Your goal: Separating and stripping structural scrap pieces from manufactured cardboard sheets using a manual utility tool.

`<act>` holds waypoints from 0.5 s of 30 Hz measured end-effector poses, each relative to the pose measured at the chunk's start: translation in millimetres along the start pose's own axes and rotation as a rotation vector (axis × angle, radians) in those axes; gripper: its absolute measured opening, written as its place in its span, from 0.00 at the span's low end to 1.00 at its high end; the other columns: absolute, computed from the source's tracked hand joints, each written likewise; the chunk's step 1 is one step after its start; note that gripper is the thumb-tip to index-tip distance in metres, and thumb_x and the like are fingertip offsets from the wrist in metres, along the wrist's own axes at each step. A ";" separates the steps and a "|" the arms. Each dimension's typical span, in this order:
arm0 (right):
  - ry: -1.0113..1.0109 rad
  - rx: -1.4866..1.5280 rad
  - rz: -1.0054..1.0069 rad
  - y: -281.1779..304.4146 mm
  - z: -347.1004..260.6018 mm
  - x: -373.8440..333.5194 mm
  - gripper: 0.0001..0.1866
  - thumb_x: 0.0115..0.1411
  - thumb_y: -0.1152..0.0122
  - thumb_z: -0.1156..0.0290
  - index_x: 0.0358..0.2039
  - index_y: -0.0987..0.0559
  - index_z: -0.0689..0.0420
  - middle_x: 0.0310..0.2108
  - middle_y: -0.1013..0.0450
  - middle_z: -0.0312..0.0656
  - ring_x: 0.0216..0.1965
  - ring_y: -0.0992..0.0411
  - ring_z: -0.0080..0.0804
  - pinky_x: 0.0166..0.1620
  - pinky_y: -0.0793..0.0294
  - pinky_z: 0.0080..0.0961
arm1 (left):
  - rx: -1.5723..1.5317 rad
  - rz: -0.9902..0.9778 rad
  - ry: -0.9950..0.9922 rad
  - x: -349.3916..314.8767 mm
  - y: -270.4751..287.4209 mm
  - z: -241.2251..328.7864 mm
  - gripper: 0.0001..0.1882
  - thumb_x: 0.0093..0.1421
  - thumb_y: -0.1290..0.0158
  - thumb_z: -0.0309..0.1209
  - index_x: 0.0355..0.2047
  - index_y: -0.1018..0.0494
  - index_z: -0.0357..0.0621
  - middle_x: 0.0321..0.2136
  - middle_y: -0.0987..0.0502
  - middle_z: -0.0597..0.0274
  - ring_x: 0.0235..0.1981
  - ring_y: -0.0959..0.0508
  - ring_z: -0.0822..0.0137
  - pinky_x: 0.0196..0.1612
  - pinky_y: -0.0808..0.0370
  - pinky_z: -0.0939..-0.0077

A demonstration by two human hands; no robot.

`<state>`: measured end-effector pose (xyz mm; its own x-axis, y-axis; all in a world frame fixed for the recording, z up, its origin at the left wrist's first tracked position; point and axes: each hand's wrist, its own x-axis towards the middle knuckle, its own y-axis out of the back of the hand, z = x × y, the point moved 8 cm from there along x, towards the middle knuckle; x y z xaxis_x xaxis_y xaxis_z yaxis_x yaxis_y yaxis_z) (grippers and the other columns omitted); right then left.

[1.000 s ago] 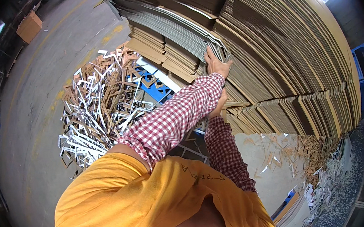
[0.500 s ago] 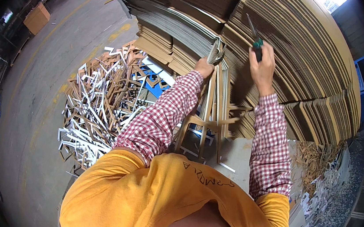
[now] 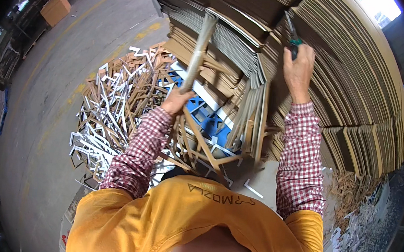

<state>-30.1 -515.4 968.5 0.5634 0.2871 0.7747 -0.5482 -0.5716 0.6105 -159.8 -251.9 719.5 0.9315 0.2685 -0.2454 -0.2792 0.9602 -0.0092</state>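
My left hand [image 3: 176, 102] is closed around a bundle of cardboard offcut strips [image 3: 199, 52], pulled away from the stack; loose bent ends trail below the grip. In my right hand [image 3: 299, 70] is a tool with a green-and-black handle [image 3: 295, 41] and a long narrow metal blade. Its blade points up and away, close in front of the tall stacks of brown cardboard sheets [image 3: 340, 76]; I cannot tell whether it touches them. Between my hands, more offcut strips [image 3: 257, 112] hang at the edge of a grey-white stack of sheets [image 3: 233, 43].
A heap of brown and white offcuts [image 3: 119, 112] covers the floor to my left. A blue pallet [image 3: 207, 121] shows under the stacks. More scraps [image 3: 349, 195] lie at the right, and a brown box [image 3: 55, 10] stands far left.
My left hand has moved left and nearer to me, drawing the strip bundle off the stack. My right hand stays nearly in place, still holding the tool.
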 end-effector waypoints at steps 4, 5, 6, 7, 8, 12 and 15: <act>0.005 0.088 -0.014 -4.4 -2.3 -4.1 0.11 0.52 0.43 0.72 0.32 0.29 0.67 0.34 0.34 0.53 0.39 0.36 0.49 0.43 0.36 0.38 | 0.382 0.084 0.111 -48.9 40.7 28.5 0.23 0.53 0.47 0.42 0.35 0.29 0.30 0.23 0.25 0.60 0.24 0.29 0.67 0.28 0.31 0.71; 0.021 0.090 -0.011 2.2 -4.6 -7.3 0.11 0.52 0.43 0.72 0.32 0.29 0.67 0.34 0.34 0.53 0.39 0.36 0.49 0.43 0.36 0.38 | 0.299 -0.006 0.089 -73.7 57.5 -15.4 0.22 0.52 0.46 0.39 0.40 0.29 0.32 0.30 0.23 0.54 0.31 0.26 0.64 0.36 0.30 0.71; -0.036 0.113 -0.030 3.9 1.1 -9.2 0.11 0.53 0.44 0.72 0.32 0.29 0.67 0.34 0.34 0.52 0.38 0.36 0.49 0.42 0.36 0.38 | 0.292 0.107 0.118 -113.9 95.4 -90.9 0.24 0.53 0.47 0.35 0.48 0.33 0.34 0.41 0.26 0.49 0.44 0.27 0.61 0.47 0.32 0.71; -0.115 0.123 -0.047 -5.6 13.4 -10.9 0.11 0.53 0.44 0.72 0.32 0.30 0.67 0.33 0.34 0.52 0.37 0.35 0.49 0.42 0.36 0.38 | 0.275 0.242 -0.212 -155.9 112.8 -73.0 0.27 0.55 0.50 0.34 0.54 0.38 0.35 0.49 0.31 0.47 0.53 0.33 0.59 0.54 0.39 0.71; -0.123 0.128 -0.048 -11.6 8.5 -7.8 0.11 0.53 0.44 0.72 0.32 0.30 0.67 0.33 0.34 0.52 0.37 0.35 0.49 0.42 0.36 0.38 | 0.284 0.242 -0.208 -165.2 164.3 -80.9 0.27 0.55 0.50 0.34 0.54 0.38 0.35 0.49 0.31 0.47 0.53 0.33 0.59 0.54 0.39 0.71; -0.054 0.165 0.017 -3.0 -4.1 -12.7 0.12 0.55 0.45 0.70 0.32 0.30 0.68 0.31 0.34 0.50 0.33 0.34 0.44 0.38 0.34 0.35 | 0.311 0.944 0.085 -233.5 400.5 -136.8 0.27 0.52 0.47 0.48 0.33 0.27 0.29 0.25 0.25 0.57 0.25 0.29 0.68 0.28 0.32 0.71; -0.172 0.308 -0.074 -28.3 10.6 -32.6 0.13 0.57 0.46 0.67 0.34 0.29 0.67 0.29 0.35 0.47 0.31 0.36 0.36 0.34 0.35 0.31 | 0.782 0.872 0.131 -206.4 513.4 -115.4 0.38 0.48 0.44 0.53 0.46 0.34 0.29 0.35 0.25 0.44 0.39 0.25 0.54 0.42 0.30 0.68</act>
<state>-26.4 -516.8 924.2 0.7048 0.2180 0.6751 -0.3049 -0.7662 0.5657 -522.3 176.7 653.6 0.4524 0.8914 0.0268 -0.5485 0.2544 0.7965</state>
